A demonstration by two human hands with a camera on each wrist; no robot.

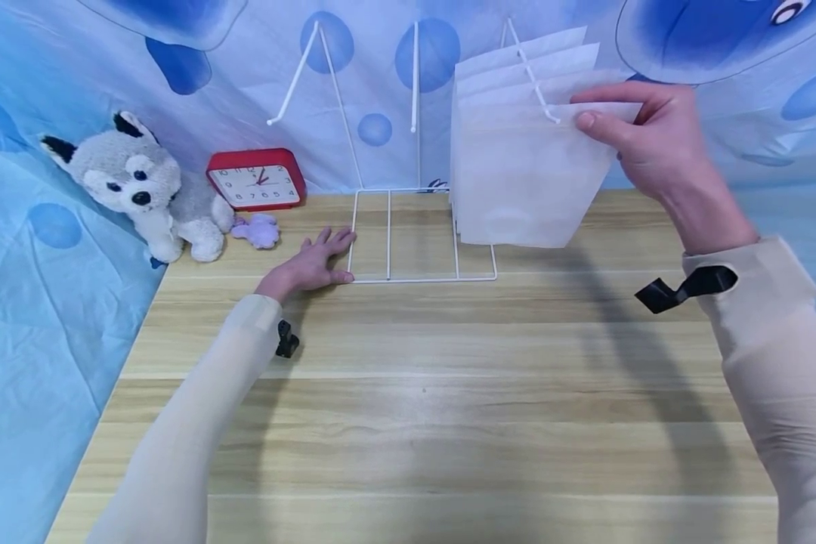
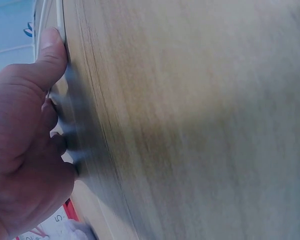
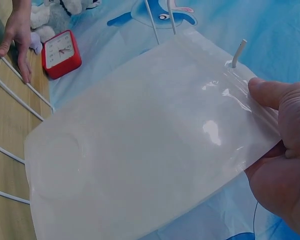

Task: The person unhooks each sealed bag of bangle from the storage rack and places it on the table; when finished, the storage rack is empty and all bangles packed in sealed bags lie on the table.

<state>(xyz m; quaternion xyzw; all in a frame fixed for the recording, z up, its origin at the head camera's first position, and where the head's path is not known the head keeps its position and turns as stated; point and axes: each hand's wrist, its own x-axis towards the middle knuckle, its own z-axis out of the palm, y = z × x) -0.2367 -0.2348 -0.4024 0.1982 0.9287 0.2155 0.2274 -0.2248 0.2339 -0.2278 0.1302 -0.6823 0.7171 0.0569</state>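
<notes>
Several frosted white plastic bags hang one behind another on the right prong of a white wire rack. My right hand pinches the front bag by its upper right corner, thumb in front and fingers behind. In the right wrist view, the prong's tip pokes through a hole near the top edge of this bag, and a round outline shows low on it. My left hand rests at the left end of the rack's base on the table, fingers spread. Its thumb lies against the wire in the left wrist view.
A red alarm clock, a plush husky and a small purple toy sit at the back left. Behind the rack hangs a blue patterned cloth. The rack's left prong and middle prong jut forward, bare.
</notes>
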